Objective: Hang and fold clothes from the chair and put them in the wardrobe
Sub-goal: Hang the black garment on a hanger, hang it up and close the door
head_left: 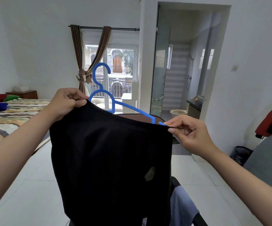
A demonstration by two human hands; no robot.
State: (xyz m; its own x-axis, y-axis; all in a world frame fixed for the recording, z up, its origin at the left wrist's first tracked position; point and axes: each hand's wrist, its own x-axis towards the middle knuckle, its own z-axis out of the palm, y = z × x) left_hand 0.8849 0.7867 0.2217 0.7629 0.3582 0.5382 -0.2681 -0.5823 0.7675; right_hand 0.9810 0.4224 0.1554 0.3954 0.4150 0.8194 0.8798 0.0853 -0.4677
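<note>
At the far left stands a bed with a striped patterned cover (9, 115), and 3 cushions lie on it. Next, the left hand (66, 103) has its fingers curled and pinches the left top edge of the plain black cloth garment (109, 160) together with the left end of the blue plastic hanger (102, 88). The garment hangs in the middle, held up in the air in front of the person, above the dark chair (197, 219). A light blue cloth (181, 206) is draped on this chair. The hanger's hook points up, and its right shoulder comes out over the garment's edge. The right hand (190, 134) pinches the right top edge between thumb and forefinger, just beside the hanger's right tip.

I judge that the step is to fit the garment on the hanger. To do it well, the right grip should stretch the edge outward and pull it over the right tip, while the left grip keeps its side steady. Both sides should sit level, or the garment can slide off.
</note>
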